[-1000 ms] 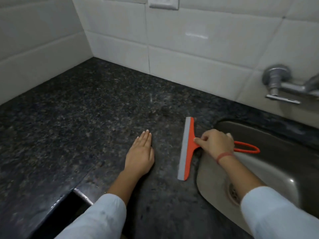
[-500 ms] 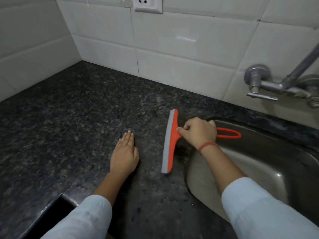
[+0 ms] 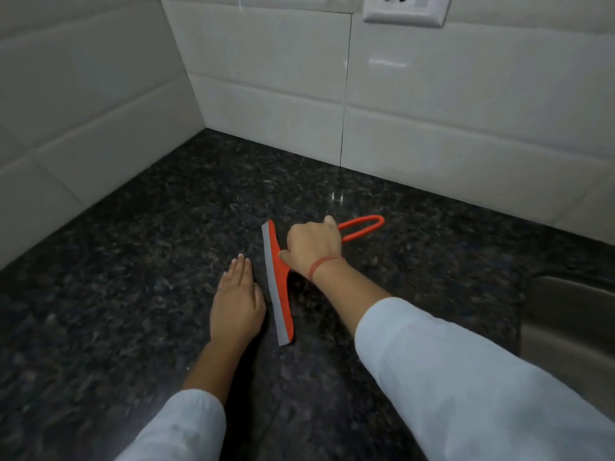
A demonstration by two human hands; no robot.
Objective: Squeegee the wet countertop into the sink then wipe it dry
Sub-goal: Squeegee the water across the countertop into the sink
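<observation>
An orange squeegee with a grey rubber blade rests blade-down on the dark speckled granite countertop, in the middle of the view. My right hand is closed around its handle near the blade; the looped handle end sticks out behind my fingers. My left hand lies flat on the counter with fingers together, just left of the blade and holding nothing. Only the edge of the steel sink shows at the far right.
White tiled walls meet in a corner behind the counter. A white wall socket sits high on the back wall. Both my arms wear white sleeves.
My right hand has carried the squeegee left, away from the sink rim and onto the counter beside my left hand. The view has turned left, so the tap is out of frame.
</observation>
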